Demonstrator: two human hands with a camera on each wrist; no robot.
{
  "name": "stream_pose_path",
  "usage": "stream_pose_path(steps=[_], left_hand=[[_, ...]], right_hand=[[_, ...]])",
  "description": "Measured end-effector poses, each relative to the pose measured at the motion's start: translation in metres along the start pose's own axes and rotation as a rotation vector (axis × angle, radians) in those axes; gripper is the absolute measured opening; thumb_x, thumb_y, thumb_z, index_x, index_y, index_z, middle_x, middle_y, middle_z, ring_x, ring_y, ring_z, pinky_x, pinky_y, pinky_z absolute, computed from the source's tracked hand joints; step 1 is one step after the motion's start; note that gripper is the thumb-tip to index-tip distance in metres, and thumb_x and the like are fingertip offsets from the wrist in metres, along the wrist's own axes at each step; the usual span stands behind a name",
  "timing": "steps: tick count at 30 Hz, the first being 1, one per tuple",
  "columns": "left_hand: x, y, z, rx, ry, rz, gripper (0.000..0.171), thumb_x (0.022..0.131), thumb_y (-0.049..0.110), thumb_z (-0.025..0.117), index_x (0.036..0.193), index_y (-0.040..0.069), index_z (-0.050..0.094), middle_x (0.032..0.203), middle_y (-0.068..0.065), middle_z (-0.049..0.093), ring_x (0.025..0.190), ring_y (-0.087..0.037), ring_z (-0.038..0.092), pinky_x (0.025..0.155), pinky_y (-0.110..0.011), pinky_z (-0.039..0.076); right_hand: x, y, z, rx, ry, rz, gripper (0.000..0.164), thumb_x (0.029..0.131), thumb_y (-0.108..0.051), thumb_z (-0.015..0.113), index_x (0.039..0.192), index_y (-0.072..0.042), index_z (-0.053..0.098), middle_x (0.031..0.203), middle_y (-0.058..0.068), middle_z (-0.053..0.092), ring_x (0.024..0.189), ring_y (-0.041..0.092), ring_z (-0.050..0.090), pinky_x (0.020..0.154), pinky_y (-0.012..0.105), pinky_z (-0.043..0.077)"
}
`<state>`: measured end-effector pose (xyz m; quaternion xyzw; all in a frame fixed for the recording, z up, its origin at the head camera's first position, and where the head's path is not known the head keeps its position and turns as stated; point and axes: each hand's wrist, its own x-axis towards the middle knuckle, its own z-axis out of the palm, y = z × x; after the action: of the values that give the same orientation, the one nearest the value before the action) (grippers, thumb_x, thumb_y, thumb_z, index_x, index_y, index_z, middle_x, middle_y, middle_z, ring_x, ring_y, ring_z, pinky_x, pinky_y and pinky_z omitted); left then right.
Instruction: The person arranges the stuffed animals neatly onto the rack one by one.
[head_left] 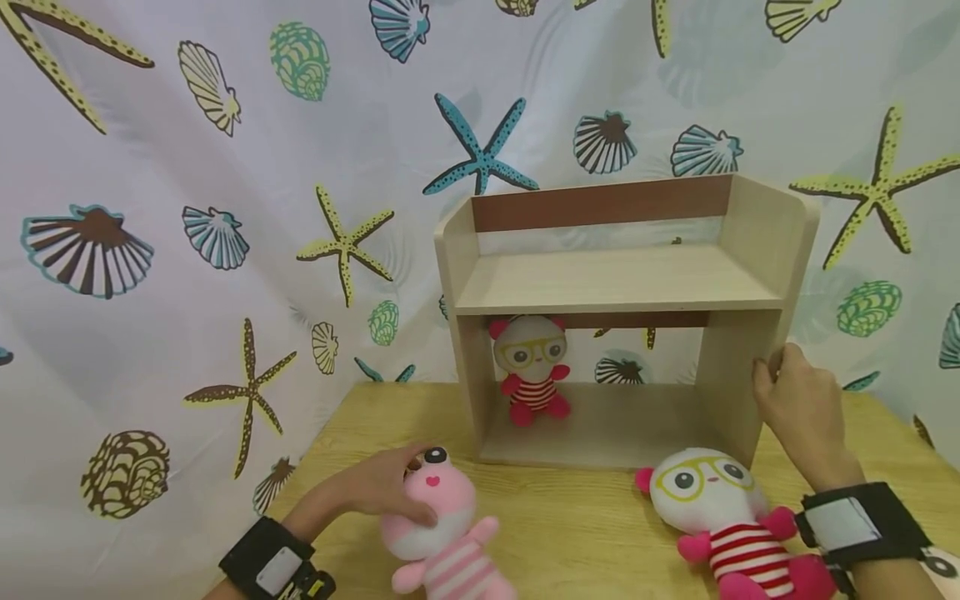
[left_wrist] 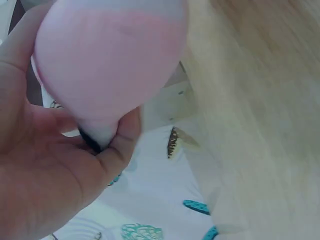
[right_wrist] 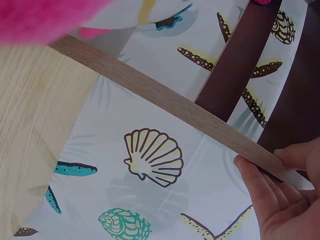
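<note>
My left hand [head_left: 375, 483] grips the head of a pink plush toy [head_left: 442, 504] with a striped body, at the table's front left. In the left wrist view the thumb and fingers curl round its pink head [left_wrist: 115, 60]. My right hand [head_left: 806, 417] holds the front edge of the right side panel of a two-tier wooden shelf [head_left: 622, 279]. In the right wrist view the thumb and fingers pinch that panel [right_wrist: 150, 90] from both faces. Below the right hand a panda plush [head_left: 708, 492] with yellow glasses lies on its back, its lower part near the right wrist.
A second panda plush [head_left: 532, 367] sits upright in the shelf's lower compartment, against the left side. The shelf stands at the back of the wooden table [head_left: 585, 525]. Behind it hangs a white cloth [head_left: 300, 150] printed with shells and starfish.
</note>
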<state>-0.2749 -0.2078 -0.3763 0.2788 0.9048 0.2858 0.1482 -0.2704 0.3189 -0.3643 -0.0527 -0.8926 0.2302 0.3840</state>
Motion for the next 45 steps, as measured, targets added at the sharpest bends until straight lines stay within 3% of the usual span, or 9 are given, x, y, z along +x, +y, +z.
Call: stream_pose_path(steps=[4,8,16,22,25,30,36,41,45], left_hand=[[0.003,0.008,0.001,0.086,0.018,0.028,0.066,0.071,0.044,0.085,0.118,0.003,0.063,0.102,-0.002,0.064,0.087,-0.016,0.059,0.073,-0.033,0.052],[0.007,0.012,0.001,0.088,0.013,0.11,0.045,0.071,0.041,0.086,0.101,0.015,0.065,0.092,0.006,0.059,0.085,-0.014,0.056,0.07,-0.03,0.05],[0.015,0.025,0.001,-0.172,-0.085,0.072,0.058,0.075,0.024,0.084,0.127,0.018,0.058,0.112,0.001,0.06,0.1,-0.021,0.057,0.079,-0.035,0.053],[0.03,0.035,0.005,-0.19,-0.103,0.089,0.06,0.082,0.021,0.075,0.137,0.023,0.052,0.115,-0.001,0.056,0.1,-0.022,0.057,0.078,-0.036,0.054],[0.04,0.038,0.011,-0.193,-0.048,0.115,0.07,0.082,0.023,0.074,0.145,0.022,0.044,0.122,-0.004,0.055,0.102,-0.022,0.057,0.082,-0.036,0.052],[0.06,0.046,0.023,-0.275,0.128,0.154,0.096,0.079,0.026,0.08,0.155,0.01,0.024,0.135,-0.013,0.051,0.11,-0.022,0.057,0.092,-0.039,0.049],[0.081,0.069,0.029,-0.292,0.236,0.132,0.073,0.078,0.031,0.083,0.135,0.004,0.048,0.117,-0.005,0.062,0.099,-0.02,0.061,0.087,-0.037,0.052],[0.1,0.09,0.04,-0.251,0.336,0.102,0.08,0.076,0.033,0.084,0.141,0.005,0.045,0.121,-0.006,0.061,0.1,-0.02,0.06,0.09,-0.04,0.051],[0.115,0.101,0.046,-0.279,0.398,0.134,0.079,0.077,0.029,0.082,0.143,0.008,0.044,0.124,-0.006,0.059,0.103,-0.021,0.059,0.091,-0.041,0.05]], right_hand=[[-0.002,0.0,0.0,0.004,-0.01,0.01,0.027,0.096,-0.009,0.059,0.085,0.012,0.048,0.062,0.029,0.054,0.051,0.043,0.056,0.04,0.041,0.04],[-0.002,-0.001,0.0,0.005,-0.009,0.008,0.027,0.096,-0.009,0.059,0.086,0.013,0.048,0.063,0.031,0.055,0.052,0.044,0.057,0.04,0.042,0.041],[-0.001,-0.001,-0.002,0.009,-0.016,0.017,0.028,0.096,-0.01,0.058,0.09,0.015,0.048,0.067,0.033,0.056,0.053,0.045,0.058,0.041,0.043,0.044],[-0.002,0.0,-0.005,0.002,-0.02,0.036,0.027,0.097,-0.01,0.057,0.088,0.014,0.048,0.064,0.029,0.055,0.05,0.039,0.056,0.04,0.038,0.04],[-0.001,0.0,-0.005,-0.003,-0.02,0.044,0.027,0.097,-0.01,0.058,0.088,0.013,0.048,0.065,0.03,0.055,0.051,0.04,0.056,0.04,0.039,0.041],[0.001,-0.001,-0.002,-0.006,-0.015,0.026,0.027,0.097,-0.01,0.058,0.086,0.012,0.048,0.062,0.027,0.054,0.051,0.041,0.056,0.041,0.041,0.04],[-0.001,-0.002,-0.001,0.007,-0.03,0.032,0.029,0.097,-0.01,0.06,0.092,0.016,0.049,0.069,0.033,0.057,0.056,0.046,0.06,0.043,0.046,0.048],[-0.001,-0.001,-0.001,0.005,-0.019,0.03,0.03,0.097,-0.01,0.06,0.094,0.018,0.05,0.072,0.036,0.058,0.057,0.047,0.06,0.043,0.047,0.048],[-0.001,-0.001,-0.002,0.008,-0.01,0.029,0.029,0.097,-0.01,0.06,0.092,0.017,0.05,0.069,0.034,0.057,0.055,0.046,0.06,0.041,0.046,0.046]])
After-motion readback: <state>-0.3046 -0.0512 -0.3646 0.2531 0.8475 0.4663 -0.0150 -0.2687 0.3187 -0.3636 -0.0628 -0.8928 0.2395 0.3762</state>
